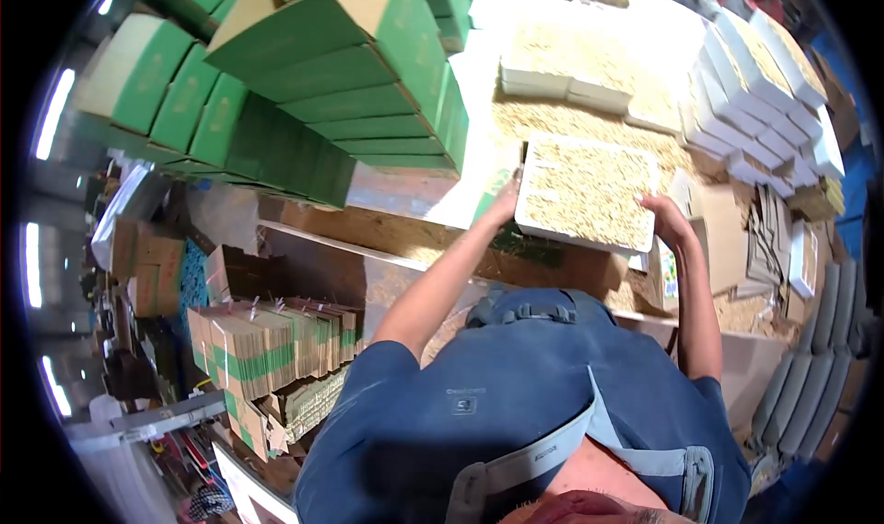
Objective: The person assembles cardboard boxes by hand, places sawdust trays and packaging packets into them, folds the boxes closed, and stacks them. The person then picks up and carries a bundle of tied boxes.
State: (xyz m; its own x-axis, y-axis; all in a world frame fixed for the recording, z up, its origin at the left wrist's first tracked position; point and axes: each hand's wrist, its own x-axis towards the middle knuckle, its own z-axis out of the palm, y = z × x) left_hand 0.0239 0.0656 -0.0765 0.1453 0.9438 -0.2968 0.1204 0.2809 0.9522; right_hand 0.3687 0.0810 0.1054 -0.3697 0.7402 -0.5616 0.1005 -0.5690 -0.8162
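Note:
A white rectangular tray (580,238) filled with pale tan, grainy bits (585,188) is between my two hands, in front of my chest. My left hand (509,197) grips its left side, with most of the fingers hidden by the tray wall. On the right side, my right hand (669,218) is closed round the edge, thumb over the rim and touching the filling. Just beyond the tray, more of the same loose bits (589,122) are scattered over the work surface. A green box partly shows beneath the tray's left edge.
Green cardboard boxes (368,73) are stacked at the left. More filled white trays (534,82) stand at the back, with tall stacks of white trays (760,110) at the right. Bundled flat cartons (267,344) lie lower left; grey stacked pieces (810,367) are lower right.

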